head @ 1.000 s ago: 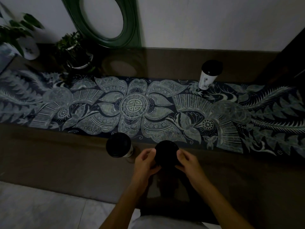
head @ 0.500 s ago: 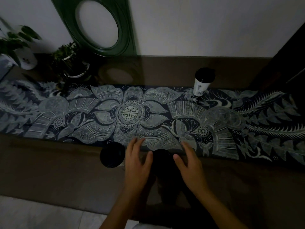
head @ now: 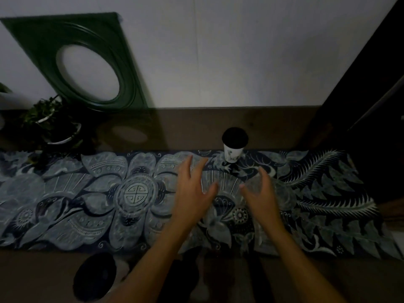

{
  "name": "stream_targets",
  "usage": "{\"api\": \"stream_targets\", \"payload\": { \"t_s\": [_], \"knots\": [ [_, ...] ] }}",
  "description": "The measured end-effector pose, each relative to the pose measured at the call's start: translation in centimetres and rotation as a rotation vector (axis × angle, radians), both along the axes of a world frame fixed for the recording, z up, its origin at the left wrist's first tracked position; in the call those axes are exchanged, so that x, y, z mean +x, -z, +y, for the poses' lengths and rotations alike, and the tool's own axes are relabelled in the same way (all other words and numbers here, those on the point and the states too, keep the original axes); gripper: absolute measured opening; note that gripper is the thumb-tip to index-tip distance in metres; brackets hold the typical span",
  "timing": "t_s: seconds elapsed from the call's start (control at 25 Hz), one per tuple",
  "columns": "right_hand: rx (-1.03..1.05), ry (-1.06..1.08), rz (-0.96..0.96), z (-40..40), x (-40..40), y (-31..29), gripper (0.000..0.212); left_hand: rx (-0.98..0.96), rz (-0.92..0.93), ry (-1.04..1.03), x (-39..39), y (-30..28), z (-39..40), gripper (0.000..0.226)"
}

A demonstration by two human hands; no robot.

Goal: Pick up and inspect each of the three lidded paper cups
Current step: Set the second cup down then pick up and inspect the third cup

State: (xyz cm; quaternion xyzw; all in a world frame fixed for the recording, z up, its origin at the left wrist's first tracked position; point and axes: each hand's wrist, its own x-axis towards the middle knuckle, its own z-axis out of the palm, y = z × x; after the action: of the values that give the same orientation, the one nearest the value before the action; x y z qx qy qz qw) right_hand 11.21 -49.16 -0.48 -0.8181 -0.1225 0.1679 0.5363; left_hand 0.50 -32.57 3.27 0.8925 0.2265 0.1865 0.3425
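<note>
Both hands are out over the patterned runner (head: 65,200) with fingers spread and relaxed, holding nothing. The left hand (head: 193,191) and right hand (head: 261,193) sit side by side with a gap between them, palms down, and they look a bit blurred. The far cup (head: 234,144) stands upright at the back edge of the runner, black lid on, white body with some print, just beyond the fingertips and roughly in line with the gap between the hands, not touched by either. A second cup (head: 95,277) is down near the bottom edge on the brown tabletop (head: 273,127), left of the left forearm, only its dark lid really visible. Something dark sits between the forearms near the bottom too, but it's too murky to tell what it is. Green frame (head: 72,60) leans on the wall, potted plant (head: 51,123) far left.
</note>
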Motion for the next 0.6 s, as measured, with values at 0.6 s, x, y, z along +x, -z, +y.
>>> {"api": "stream_targets", "payload": {
  "t_s": [0.6],
  "knots": [
    [0.01,0.006,-0.021,10.8,13.6,12.0,0.069,0.483,0.359,0.345,22.0,4.8,3.8,0.07]
  ]
}}
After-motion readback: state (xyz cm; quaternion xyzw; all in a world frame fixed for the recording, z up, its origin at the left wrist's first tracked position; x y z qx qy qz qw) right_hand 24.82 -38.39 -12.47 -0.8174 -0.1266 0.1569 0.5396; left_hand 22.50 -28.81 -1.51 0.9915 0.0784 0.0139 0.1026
